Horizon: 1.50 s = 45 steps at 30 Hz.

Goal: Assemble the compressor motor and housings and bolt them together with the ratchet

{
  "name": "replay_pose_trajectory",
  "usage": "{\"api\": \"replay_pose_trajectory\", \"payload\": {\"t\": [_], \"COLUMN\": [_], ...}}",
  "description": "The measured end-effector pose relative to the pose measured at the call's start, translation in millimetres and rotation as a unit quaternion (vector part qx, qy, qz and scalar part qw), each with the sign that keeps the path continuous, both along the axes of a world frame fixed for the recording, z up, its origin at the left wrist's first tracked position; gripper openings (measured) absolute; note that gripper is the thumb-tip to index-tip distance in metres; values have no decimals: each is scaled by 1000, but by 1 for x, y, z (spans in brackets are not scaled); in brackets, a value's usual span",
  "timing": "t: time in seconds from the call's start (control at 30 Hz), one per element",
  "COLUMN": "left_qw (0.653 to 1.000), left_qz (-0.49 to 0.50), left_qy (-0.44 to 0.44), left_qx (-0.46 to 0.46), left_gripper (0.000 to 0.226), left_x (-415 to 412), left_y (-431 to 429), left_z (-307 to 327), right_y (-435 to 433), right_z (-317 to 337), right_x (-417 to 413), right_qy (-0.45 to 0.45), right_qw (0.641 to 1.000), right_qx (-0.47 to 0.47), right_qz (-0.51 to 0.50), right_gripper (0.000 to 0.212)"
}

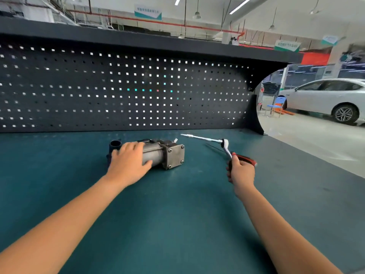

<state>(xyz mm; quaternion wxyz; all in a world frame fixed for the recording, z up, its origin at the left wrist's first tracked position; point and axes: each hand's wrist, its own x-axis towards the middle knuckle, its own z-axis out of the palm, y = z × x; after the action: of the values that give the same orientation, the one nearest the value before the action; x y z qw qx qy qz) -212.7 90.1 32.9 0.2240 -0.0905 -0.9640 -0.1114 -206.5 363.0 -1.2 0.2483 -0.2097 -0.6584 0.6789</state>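
I am watching the left hand (129, 162) lying palm-down over the compressor (165, 155), fingers slightly apart and laid along the grey cylinder, thumb stretching along its near side; the hand is covering much of the body, so I cannot tell how the cylinder is meeting the black housing (115, 144) that is showing behind the fingertips; only the round open mouth and a dark edge of that housing are visible. The compressor is lying on its side on the green bench mat (177, 214), left of centre, its square end plate (176, 157) facing right with bolt heads showing at the corners; a pale fitting is sticking up behind the plate, too blurred to identify.

The right hand (242, 173) is gripping the ratchet (227, 149), fingers curled tight round the red-and-black handle, most of which is hidden inside the fist; the head is pointing up and away, and a long extension bar (201, 138) is reaching left from it, its tip smeared and well apart from the compressor; whether the bar is touching the mat I cannot tell.

The pegboard (118, 91) is standing behind; a white car (331, 97) is being cut off at the right edge.
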Motion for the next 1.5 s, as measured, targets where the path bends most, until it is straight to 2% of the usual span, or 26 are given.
{"api": "replay_pose_trajectory", "payload": {"t": [0.07, 0.2, 0.37, 0.47, 0.57, 0.7, 0.87, 1.0, 1.13, 1.33, 1.4, 1.5], "left_qw": [994, 980, 958, 950, 962, 974, 980, 985, 983, 982, 982, 981], "left_qz": [35, 101, 149, 151, 127, 107, 68, 30, 24, 4, -4, -25], "left_qy": [-26, -82, 1, 1, -25, -24, 3, 17, 33, 35, 26, 11], "left_qx": [-95, -149, -245, -273, -242, -201, -188, -172, -177, -184, -185, -191], "left_gripper": [62, 82, 88, 81, 75, 72, 69, 71, 70, 72, 71, 71], "left_x": [-23, -55, -63, -69, -74, -71, -57, -38, -21, -7, -6, -7], "left_y": [13, 23, 25, 23, 21, 14, 6, 0, -2, -9, -10, -12], "left_z": [-5, -10, -19, -10, -7, -12, -15, -17, -21, -23, -20, -15], "right_y": [14, 23, 23, 22, 16, 8, 4, 2, 2, 3, 0, -17], "right_z": [-15, -26, -29, -28, -26, -27, -32, -30, -30, -32, -30, -16], "right_x": [-11, -25, -35, -37, -33, -29, -29, -28, -25, -11, 0, 20], "right_qy": [-44, -69, -79, -82, -107, -105, -143, -157, -136, -112, -101, -24], "right_qw": [997, 994, 993, 994, 991, 971, 932, 915, 903, 911, 922, 951], "right_qx": [-58, -77, -64, -33, 76, 212, 331, 368, 403, 392, 370, 306], "right_qz": [-25, -42, -58, -64, -38, -1, 31, 55, 64, 62, 53, 40], "right_gripper": [30, 28, 21, 25, 27, 7, 33, 29, 44, 32, 40, 49]}}
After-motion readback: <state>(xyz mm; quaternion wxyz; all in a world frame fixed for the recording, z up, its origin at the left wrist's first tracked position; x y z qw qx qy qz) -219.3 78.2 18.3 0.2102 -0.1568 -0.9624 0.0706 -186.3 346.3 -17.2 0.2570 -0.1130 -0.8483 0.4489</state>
